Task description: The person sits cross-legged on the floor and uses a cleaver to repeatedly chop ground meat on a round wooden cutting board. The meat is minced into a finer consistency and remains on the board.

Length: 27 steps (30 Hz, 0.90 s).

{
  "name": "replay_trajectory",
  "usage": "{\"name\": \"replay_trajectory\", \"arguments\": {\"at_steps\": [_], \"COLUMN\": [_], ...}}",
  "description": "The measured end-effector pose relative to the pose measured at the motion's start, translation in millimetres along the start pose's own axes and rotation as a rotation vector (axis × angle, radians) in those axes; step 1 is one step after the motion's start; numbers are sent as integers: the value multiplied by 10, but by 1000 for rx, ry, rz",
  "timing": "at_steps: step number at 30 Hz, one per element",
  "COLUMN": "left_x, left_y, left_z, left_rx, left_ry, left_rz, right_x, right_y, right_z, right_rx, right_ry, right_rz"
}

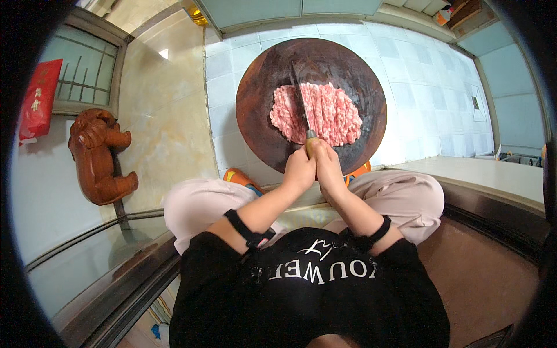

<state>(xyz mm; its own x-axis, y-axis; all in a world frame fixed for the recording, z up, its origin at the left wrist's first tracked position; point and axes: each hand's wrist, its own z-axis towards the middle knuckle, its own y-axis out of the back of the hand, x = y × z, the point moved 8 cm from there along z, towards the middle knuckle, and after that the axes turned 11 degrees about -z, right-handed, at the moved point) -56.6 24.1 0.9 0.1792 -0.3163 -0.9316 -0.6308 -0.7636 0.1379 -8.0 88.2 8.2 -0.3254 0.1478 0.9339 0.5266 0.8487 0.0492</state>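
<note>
Both my hands come together at the near edge of a round dark wooden chopping board (255,98). My right hand (329,165) is wrapped round the wooden handle of a kitchen knife (300,101). Against it, my left hand (299,171) is closed too, its fingers mostly hidden beside the handle. The blade points away from me, edge-on to my view, and crosses the left part of a flattened heap of minced meat (333,113). Chopped ridges run across the pink meat. How deep the blade sits in it, I cannot tell.
Light blue tiles (429,98) surround the board. An orange shoe (235,177) shows by my left knee. To the left are a carved wooden animal stool (98,156) and a red packet (42,98). A pale ledge (481,180) runs along the right.
</note>
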Motion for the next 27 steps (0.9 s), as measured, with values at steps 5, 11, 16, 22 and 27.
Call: {"name": "replay_trajectory", "arguments": {"at_steps": [5,11,16,22,27], "left_x": [48,96,121,100,63], "left_y": [-71,-107,-65,-92,-96], "left_z": [-9,-9,4,-23,-16], "left_rx": [56,84,26,52,64], "left_ry": [38,6,9,4,-14], "left_rz": [-58,-3,-84,-55,-65], "right_x": [17,-18,-25,-11,-49], "right_y": [43,89,37,78,90], "right_z": [-14,-23,-4,-35,-15], "right_rx": [-58,-126,-42,-71,-95], "right_ry": [42,65,42,94,101], "right_rz": [16,46,-19,-21,39]}}
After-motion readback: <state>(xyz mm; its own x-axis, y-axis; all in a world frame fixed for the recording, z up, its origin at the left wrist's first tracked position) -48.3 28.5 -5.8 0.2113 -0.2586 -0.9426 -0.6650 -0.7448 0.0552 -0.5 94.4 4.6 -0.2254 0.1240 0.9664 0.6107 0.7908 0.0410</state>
